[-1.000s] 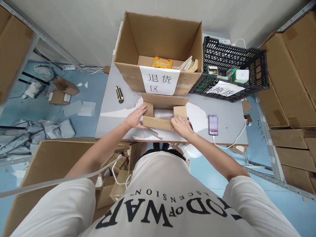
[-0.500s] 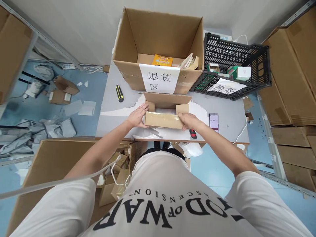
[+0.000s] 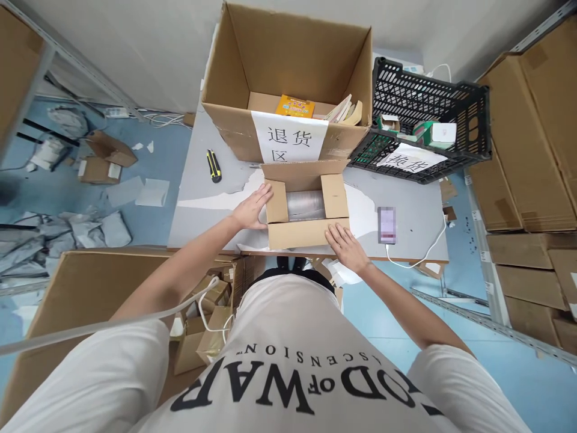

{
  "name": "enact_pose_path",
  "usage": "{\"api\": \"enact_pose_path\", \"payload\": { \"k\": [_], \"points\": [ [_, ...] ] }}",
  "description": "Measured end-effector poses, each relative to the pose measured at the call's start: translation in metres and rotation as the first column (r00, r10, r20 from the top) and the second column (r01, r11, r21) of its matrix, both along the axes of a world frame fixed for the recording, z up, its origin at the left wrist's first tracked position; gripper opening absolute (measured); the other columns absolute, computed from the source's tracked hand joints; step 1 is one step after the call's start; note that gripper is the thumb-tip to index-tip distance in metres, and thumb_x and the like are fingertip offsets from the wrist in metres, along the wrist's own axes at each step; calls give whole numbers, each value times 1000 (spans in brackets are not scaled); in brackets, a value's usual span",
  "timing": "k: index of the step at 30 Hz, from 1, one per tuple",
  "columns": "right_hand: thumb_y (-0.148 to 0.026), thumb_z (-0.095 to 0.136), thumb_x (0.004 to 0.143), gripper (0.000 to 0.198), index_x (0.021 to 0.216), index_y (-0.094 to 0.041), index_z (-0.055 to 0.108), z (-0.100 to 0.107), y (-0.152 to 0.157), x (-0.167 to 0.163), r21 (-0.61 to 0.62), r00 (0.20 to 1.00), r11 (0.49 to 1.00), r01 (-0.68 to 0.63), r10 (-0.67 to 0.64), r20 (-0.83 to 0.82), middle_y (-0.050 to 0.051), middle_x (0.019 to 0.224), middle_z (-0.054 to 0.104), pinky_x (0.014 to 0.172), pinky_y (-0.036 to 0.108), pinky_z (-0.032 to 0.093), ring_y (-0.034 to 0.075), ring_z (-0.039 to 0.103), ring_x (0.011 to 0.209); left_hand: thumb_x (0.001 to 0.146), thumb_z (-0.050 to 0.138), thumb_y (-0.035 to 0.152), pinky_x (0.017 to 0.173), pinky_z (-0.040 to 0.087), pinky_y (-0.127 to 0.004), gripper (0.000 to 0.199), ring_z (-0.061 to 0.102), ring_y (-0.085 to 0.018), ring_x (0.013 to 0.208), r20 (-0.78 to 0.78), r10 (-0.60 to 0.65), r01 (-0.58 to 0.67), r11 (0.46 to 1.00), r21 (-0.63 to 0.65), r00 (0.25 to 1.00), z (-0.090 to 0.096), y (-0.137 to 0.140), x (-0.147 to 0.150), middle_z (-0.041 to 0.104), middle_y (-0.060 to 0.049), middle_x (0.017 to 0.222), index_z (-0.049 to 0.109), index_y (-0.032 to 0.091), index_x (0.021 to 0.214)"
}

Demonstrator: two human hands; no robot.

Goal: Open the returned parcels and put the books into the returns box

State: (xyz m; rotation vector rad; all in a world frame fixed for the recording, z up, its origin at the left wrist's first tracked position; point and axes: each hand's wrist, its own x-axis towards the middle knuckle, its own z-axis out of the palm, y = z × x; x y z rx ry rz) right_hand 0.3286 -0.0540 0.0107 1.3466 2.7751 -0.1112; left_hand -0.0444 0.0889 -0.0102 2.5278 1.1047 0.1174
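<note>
A small cardboard box [image 3: 279,203] stands on the table in front of me with its top flaps folded outward or partly up. Inside shows something pale, wrapped in clear plastic [image 3: 306,205]; its kind I cannot make out. My left hand [image 3: 253,207] rests against the box's left side, fingers stretched out along the edge. On the front flap, near its right end, my right hand [image 3: 346,245] lies with fingers extended and flat. Left of the box is a black and yellow utility knife [image 3: 214,166]; to the right lies a phone [image 3: 386,225] with a white cable.
Behind the small box stands a large open carton [image 3: 229,129] with a paper label, holding an orange packet [image 3: 295,107] and booklets. A black plastic crate [image 3: 478,141] with small boxes sits at its right. Below the table's left edge is another large carton [image 3: 90,282] full of boxes.
The small box's front flap has folded down toward me, showing the wrapped contents. My right hand has gone from gripping the front right corner to lying on that flap. My left hand stays alongside.
</note>
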Motion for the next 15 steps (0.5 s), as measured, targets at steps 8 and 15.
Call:
{"api": "enact_pose_path", "payload": {
  "k": [8,15],
  "points": [
    [-10,44,88,37,112,-22,69,71,87,-19,-340,999,940,-12,25,36,8,116,70,85,30,50,22,65,105,87,45,37,111,25,-52,50,47,-31,130,-195,25,-8,996,88,980,72,-12,48,53,-18,138,55,14,130],
    [-12,46,89,34,113,-15,70,65,150,-113,-412,902,910,54,132,411,17,115,70,85,36,51,28,66,107,85,53,32,96,39,-40,27,66,-27,96,-470,-268,200,961,-190,841,56,4,140,73,-13,98,75,18,90]
  ]
}}
